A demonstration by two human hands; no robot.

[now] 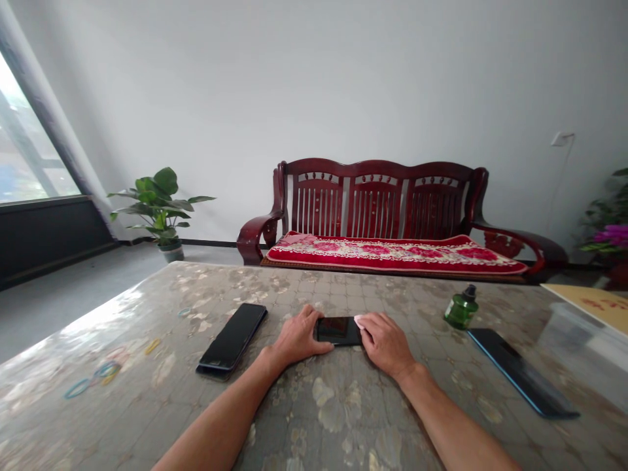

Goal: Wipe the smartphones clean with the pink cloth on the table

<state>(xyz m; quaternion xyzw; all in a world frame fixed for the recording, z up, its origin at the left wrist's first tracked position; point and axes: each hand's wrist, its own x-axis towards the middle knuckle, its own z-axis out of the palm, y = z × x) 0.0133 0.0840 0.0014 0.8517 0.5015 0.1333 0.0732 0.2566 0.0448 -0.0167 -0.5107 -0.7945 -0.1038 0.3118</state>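
A black smartphone (338,330) lies crosswise on the table, its dark screen up and showing reflections. My left hand (300,335) grips its left end, with the thumb along the near edge and the fingers at the far edge. My right hand (385,340) is closed over the phone's right end, its fingers curled. A bit of white tissue (359,320) shows at those fingertips; most of it is hidden by the hand. Left of my hands lies a second dark phone (233,340), and a dark phone with a blue edge (523,373) lies at the right.
A green bottle with a black top (462,307) stands beside the blue-edged phone. Several coloured rubber bands (105,371) lie at the left. A clear plastic box (583,347) and a yellow board (593,302) occupy the right. Beyond the patterned table (314,418) stands a wooden bench (375,203).
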